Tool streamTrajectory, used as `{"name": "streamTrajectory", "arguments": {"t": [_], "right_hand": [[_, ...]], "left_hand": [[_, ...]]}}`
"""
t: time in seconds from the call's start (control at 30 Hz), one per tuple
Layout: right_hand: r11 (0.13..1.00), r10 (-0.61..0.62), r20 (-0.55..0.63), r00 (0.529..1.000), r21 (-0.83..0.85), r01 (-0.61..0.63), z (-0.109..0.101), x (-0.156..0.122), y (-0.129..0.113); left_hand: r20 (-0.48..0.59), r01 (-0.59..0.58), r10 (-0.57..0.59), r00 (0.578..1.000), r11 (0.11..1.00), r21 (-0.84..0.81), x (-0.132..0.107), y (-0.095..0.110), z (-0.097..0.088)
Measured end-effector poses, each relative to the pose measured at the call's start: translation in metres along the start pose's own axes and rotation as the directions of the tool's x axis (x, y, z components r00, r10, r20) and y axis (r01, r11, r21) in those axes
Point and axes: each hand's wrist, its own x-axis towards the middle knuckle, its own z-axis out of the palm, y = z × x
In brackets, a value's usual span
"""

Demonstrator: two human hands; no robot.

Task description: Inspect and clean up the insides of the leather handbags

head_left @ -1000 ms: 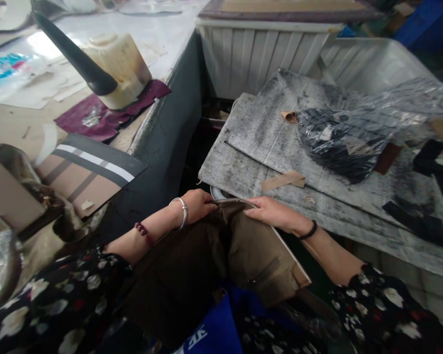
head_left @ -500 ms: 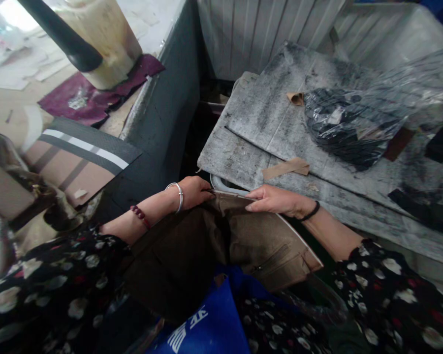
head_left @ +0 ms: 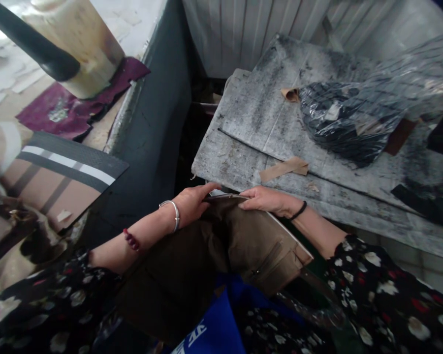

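Note:
A brown cloth bag (head_left: pixel 258 241) lies across my lap, its mouth facing up, with a pale edge along the rim and a zipped pocket on the inner wall. My left hand (head_left: pixel 191 204) holds the far rim, its index finger stretched out along the edge and its other fingertips hidden behind the cloth. A short way to the right, my right hand (head_left: pixel 264 200) pinches the same rim between thumb and fingers. Part of a blue apron or cloth with white lettering (head_left: pixel 206 329) shows below the bag. The bag's left side is in dark shadow.
Ahead stands a surface of worn grey boards (head_left: pixel 243 142), bearing a clear plastic bag of dark pieces (head_left: pixel 339 123) and tan strips (head_left: pixel 284 168). At left, a bench holds a stained plastic container (head_left: pixel 84 54), maroon scrap (head_left: pixel 51 108) and a striped panel (head_left: pixel 66 172).
My left hand has shifted slightly left and down along the rim, its index finger now straighter. The right hand keeps its pinch. The whole view has turned a little.

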Motion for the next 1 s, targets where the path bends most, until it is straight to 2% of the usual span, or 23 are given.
{"name": "streamTrajectory", "arguments": {"t": [0.07,0.13,0.33,0.47,0.57,0.73,1.0], "right_hand": [[1.0,-0.015,-0.013,1.0,-0.022,0.015,0.001,0.002,-0.001],[0.997,-0.042,-0.023,0.999,-0.061,0.041,0.001,0.002,-0.002],[0.978,-0.103,-0.063,0.993,-0.189,0.09,0.0,0.004,0.0],[0.945,-0.169,-0.056,0.984,-0.292,0.146,0.0,0.005,0.002],[0.926,-0.188,-0.061,0.98,-0.345,0.156,-0.001,0.007,0.003],[0.908,-0.2,-0.072,0.977,-0.388,0.157,-0.001,0.012,0.003],[0.869,-0.229,-0.078,0.97,-0.465,0.168,0.001,0.016,0.002]], "left_hand": [[-0.049,-0.126,0.126,0.991,0.992,0.01,0.002,0.003,0.005],[-0.075,-0.19,0.192,0.979,0.981,0.025,0.007,0.008,0.01],[-0.093,-0.102,0.115,0.989,0.985,0.142,0.019,0.022,0.019],[-0.092,-0.224,0.25,0.964,0.947,0.231,0.02,0.019,0.024],[-0.145,-0.268,0.3,0.943,0.941,0.208,0.02,0.012,0.029],[-0.186,-0.267,0.275,0.943,0.961,0.068,0.019,0.01,0.035],[-0.195,-0.23,0.236,0.952,0.972,0.056,0.018,0.022,0.032]]}}
